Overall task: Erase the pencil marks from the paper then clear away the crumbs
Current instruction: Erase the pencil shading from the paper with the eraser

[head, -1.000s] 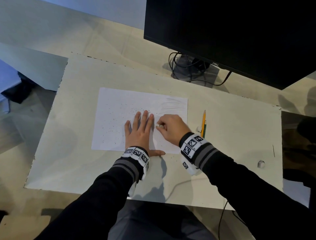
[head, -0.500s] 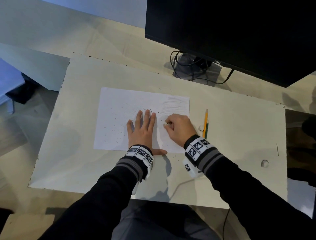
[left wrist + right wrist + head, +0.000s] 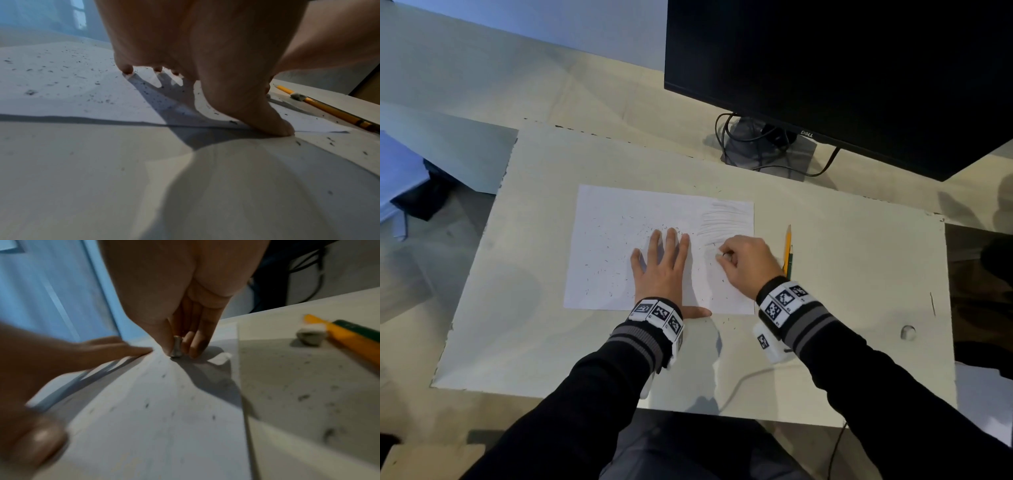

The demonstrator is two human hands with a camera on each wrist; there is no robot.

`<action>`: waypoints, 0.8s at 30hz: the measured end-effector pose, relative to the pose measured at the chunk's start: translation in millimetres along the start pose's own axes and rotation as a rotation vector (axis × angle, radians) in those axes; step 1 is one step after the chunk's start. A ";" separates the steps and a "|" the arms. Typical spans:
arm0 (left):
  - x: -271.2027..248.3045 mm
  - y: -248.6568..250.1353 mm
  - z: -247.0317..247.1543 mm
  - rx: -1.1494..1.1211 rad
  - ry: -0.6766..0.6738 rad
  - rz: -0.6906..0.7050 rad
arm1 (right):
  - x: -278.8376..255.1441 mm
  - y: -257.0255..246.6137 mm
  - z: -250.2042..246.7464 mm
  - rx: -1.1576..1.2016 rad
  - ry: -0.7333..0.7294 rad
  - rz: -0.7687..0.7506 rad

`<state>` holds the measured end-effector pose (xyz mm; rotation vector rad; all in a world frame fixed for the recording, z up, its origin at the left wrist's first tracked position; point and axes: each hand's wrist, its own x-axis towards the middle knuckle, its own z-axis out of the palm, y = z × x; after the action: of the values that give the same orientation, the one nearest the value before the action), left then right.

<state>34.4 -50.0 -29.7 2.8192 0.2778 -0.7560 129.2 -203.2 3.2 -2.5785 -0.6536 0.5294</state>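
Note:
A white sheet of paper lies on the pale board, with grey pencil strokes in its top right corner and dark eraser crumbs scattered over its middle. My left hand lies flat on the paper, fingers straight, its thumb at the near edge. My right hand pinches a small grey eraser between thumb and fingers and presses its tip onto the paper just below the strokes.
A yellow pencil and a green one lie right of the paper, with a second eraser piece beside them. A black monitor with cables stands behind. A small grey lump sits at the board's right.
My right hand with the eraser has slid to the right and slightly up the paper toward the strokes. The left hand stays flat in the same spot.

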 end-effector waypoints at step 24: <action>-1.4 0.5 -1.3 0.007 0.006 0.010 | 1.3 -10.6 12.7 -0.033 -0.100 -0.184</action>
<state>33.9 -50.3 -27.8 2.8284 0.2620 -0.7476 120.7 -190.2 -2.5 -2.5016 -0.9310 0.5932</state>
